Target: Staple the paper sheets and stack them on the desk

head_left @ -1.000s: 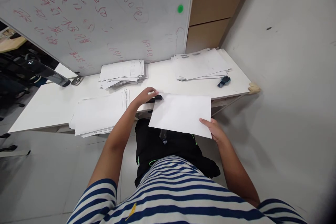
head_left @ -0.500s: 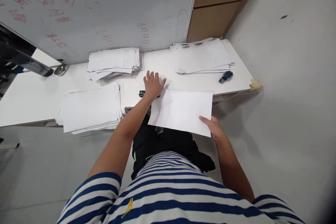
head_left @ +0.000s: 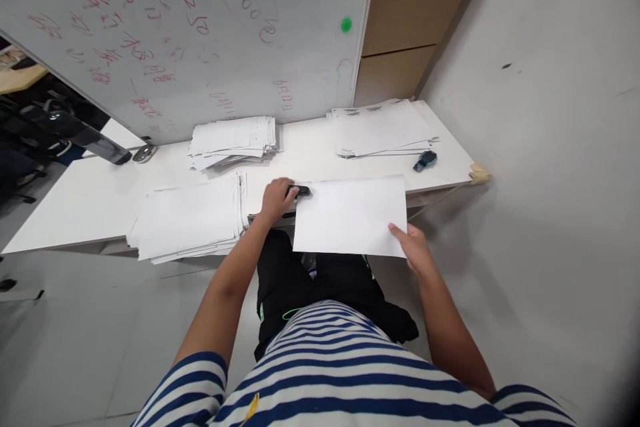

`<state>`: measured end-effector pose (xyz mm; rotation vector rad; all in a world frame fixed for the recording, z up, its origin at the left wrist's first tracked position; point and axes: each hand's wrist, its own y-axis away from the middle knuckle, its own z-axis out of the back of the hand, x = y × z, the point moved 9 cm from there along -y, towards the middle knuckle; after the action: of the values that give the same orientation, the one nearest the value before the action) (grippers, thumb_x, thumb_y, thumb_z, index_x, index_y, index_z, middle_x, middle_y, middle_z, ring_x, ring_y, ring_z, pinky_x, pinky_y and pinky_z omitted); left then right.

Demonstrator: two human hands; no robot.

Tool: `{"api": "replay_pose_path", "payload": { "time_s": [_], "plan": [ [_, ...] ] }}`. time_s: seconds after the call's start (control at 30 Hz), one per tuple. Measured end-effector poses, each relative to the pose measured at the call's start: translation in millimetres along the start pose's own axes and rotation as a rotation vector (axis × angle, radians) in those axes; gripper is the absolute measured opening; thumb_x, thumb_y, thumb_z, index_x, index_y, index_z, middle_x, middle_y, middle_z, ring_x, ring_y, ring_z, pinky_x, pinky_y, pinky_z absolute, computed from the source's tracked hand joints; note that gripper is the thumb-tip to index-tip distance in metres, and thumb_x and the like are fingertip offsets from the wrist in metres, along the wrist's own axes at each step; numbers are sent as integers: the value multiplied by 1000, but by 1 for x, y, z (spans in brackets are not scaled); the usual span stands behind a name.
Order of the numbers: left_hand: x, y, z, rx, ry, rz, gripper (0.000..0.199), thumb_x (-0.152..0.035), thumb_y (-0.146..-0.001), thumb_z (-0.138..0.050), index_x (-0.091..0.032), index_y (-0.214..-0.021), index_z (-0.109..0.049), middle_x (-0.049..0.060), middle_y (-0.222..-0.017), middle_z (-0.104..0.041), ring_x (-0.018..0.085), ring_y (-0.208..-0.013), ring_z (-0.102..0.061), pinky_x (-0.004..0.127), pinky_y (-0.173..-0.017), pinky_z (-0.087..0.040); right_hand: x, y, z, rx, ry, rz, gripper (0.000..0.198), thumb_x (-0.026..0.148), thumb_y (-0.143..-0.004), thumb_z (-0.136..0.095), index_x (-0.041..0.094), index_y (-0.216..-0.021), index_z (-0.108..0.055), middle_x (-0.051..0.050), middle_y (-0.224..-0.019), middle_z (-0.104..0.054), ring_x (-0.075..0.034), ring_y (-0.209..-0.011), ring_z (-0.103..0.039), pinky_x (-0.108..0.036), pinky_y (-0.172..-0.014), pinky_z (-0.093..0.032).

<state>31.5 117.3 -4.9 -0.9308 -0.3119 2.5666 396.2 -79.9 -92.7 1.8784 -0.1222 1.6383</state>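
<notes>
My left hand [head_left: 277, 200] is closed around a small black stapler [head_left: 303, 191], whose front end lies over the upper left corner of the white paper [head_left: 351, 217]. How many sheets the paper has, I cannot tell. At its lower right edge my right hand [head_left: 416, 249] pinches the paper, thumb on top and fingers underneath. The paper overhangs the near edge of the white table [head_left: 300, 140], above my lap.
Stacks of paper lie at the back left [head_left: 233, 137], front left [head_left: 190, 219] and back right [head_left: 383, 128]. A dark blue object [head_left: 425, 160] sits near the right edge. A whiteboard [head_left: 280, 7] stands behind; a dark bottle-like cylinder [head_left: 85, 137] leans in at left.
My left hand was spread open over the table beside the stapler; it has drawn back and closed on it. The paper is still in my right hand. My view has tilted up.
</notes>
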Motion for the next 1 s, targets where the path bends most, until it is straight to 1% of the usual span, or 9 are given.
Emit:
{"api": "replay_pose_path", "payload": {
  "time_s": [0.07,0.17,0.27,0.33,0.5,0.6,0.73,0.9,1.0],
  "plan": [
    [14,7,-10,54,-162,48,34,-50,-98,-55,-21,-109,-69,14,-118,-68,31,-112,-62,42,-99,-46,20,-5,22,-98,19,42,36,39,-60,-86,17,-87,-78,-4,-79,-79,-20,-63,-71,-28,-56,-57],
    [29,9,-7,-72,-294,149,30,-48,-99,-55,-20,-103,-66,14,-114,-67,30,-108,-62,41,-92,-47,54,-5,72,-318,-5,165,37,38,-57,-86,15,-85,-77,-4,-77,-78,-18,-60,-68,-27,-53,-56],
    [35,9,-4,-137,-306,179,28,-48,-97,-60,-20,-101,-65,13,-111,-68,30,-104,-63,41,-89,-46,77,6,109,-459,-62,301,37,36,-57,-87,17,-88,-78,-5,-88,-79,-19,-72,-72,-28,-66,-60],
    [35,8,-4,-137,-282,166,27,-47,-95,-64,-21,-102,-65,12,-112,-68,29,-104,-64,40,-89,-46,77,11,115,-479,-67,298,37,35,-55,-86,18,-87,-78,-5,-91,-79,-21,-77,-73,-31,-72,-62],
    [29,8,-4,-125,-259,100,38,-51,-85,-77,-23,-108,-66,11,-121,-68,30,-108,-64,40,-91,-47,52,8,95,-389,-46,160,40,39,-56,-87,19,-89,-78,-8,-96,-80,-24,-81,-74,-39,-80,-62],
    [28,9,-6,-123,-288,96,39,-53,-85,-76,-22,-107,-66,12,-119,-68,31,-107,-63,41,-90,-47,64,-14,82,-353,-46,188,38,36,-58,-85,18,-91,-77,-9,-98,-79,-23,-82,-73,-39,-84,-60],
    [31,9,-7,-148,-336,127,41,-56,-87,-73,-21,-106,-65,12,-111,-69,32,-103,-63,41,-88,-46,131,-81,57,-280,7,306,30,23,-68,-77,13,-96,-74,-9,-97,-78,-18,-86,-70,-31,-87,-56],
    [33,9,-9,-144,-366,167,40,-56,-90,-70,-20,-105,-65,12,-106,-69,31,-102,-63,40,-87,-45,228,-189,19,-205,467,291,35,16,-88,-67,1,-120,-68,-16,-105,-74,-12,-79,-63,-28,-75,-50],
    [32,11,-7,-136,-404,189,40,-58,-90,-69,-20,-103,-66,12,-103,-69,30,-100,-64,39,-84,-44,266,-235,-2,-191,708,209,39,22,-89,-71,0,-122,-68,-23,-111,-72,-19,-86,-66,-39,-80,-50]
  ]
}}
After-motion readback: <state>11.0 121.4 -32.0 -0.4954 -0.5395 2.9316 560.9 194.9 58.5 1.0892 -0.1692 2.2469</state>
